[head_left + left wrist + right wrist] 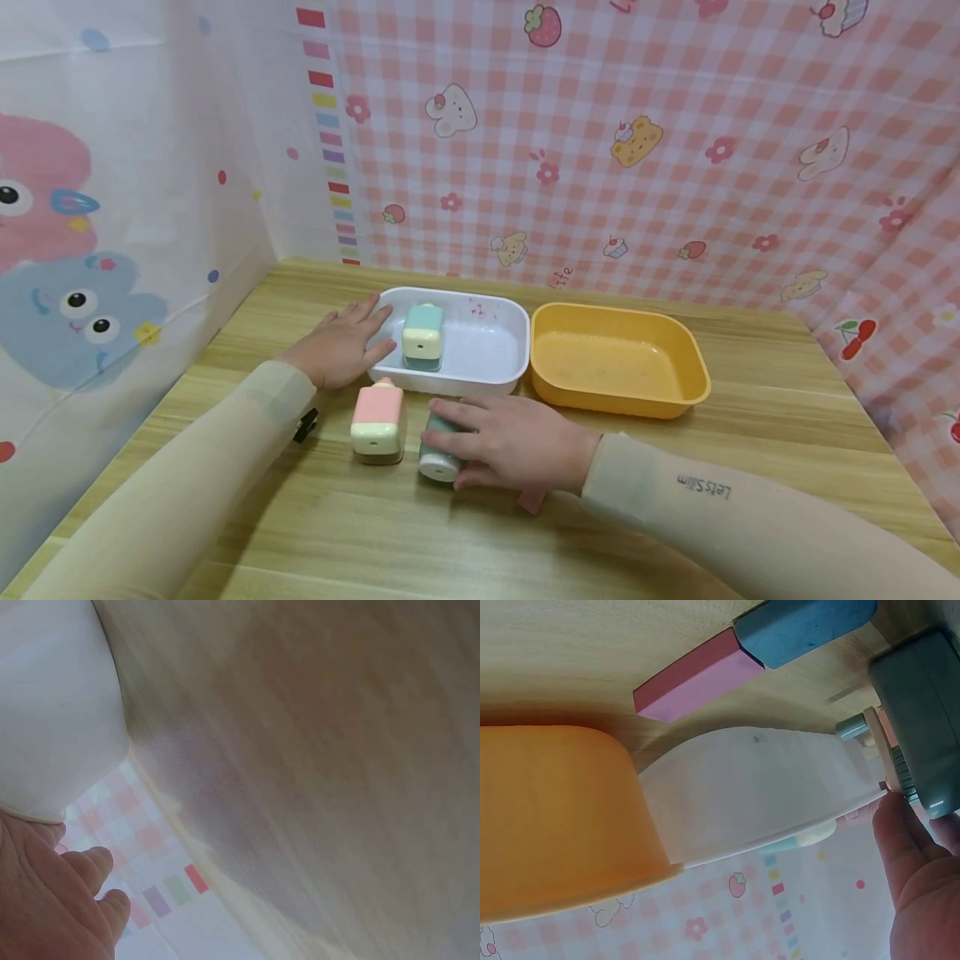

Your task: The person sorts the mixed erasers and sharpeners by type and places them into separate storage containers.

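My left hand [341,342] has its fingers spread along the left rim of a white tray [487,385]; the left wrist view has the fingers at the tray's rim. Inside the tray is a mint and cream pencil sharpener [422,333]. My right hand [517,442] reaches over a grey-green pencil sharpener [442,442] with a whitish end, gripping it between fingers and thumb in front of the tray. Much of it is hidden by the fingers; its dark green side [922,712] fills the right wrist view's edge. Between the hands stands a pink and cream pencil sharpener [377,423].
A yellow tray [622,400] adjoins the white one on the right. Below my right hand, a block-shaped eraser with a pink end [697,675] and blue part [802,630] lies on the wooden table [420,550]. Patterned cloth [600,200] hangs behind.
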The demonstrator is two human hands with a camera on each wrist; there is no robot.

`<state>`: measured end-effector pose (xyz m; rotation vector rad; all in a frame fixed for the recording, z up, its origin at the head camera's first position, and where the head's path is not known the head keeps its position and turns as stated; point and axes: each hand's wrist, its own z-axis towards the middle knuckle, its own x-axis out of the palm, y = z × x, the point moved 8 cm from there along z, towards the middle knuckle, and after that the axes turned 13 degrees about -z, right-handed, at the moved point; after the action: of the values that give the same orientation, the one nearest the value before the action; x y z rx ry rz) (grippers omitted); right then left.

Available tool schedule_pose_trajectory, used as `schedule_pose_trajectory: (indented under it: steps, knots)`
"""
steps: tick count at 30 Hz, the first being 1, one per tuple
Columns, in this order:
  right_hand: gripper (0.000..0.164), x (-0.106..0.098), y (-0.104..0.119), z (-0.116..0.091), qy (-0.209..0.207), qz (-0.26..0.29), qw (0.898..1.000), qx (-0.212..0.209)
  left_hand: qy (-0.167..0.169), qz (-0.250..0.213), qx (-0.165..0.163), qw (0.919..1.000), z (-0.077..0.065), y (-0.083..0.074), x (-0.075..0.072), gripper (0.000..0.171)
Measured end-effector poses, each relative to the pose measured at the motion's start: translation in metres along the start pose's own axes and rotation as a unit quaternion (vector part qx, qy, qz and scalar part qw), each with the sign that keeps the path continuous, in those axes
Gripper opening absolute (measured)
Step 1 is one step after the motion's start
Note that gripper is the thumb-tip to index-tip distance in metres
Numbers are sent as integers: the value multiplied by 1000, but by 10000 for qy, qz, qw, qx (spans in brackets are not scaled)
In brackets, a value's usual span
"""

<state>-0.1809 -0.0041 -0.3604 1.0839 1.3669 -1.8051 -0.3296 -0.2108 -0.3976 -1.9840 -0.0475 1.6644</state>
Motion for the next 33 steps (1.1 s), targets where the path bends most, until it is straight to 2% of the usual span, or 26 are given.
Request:
schedule_pose_trajectory:
  steps: [17, 33]
  knots:
    - [65, 3, 1, 2, 22, 50, 9999, 90, -3, -7, -19, 10000, 0, 1, 0, 73]
    - [60, 5, 4, 3, 239, 334, 9985, 353, -2, 72, -20, 10000, 1, 2, 1, 73]
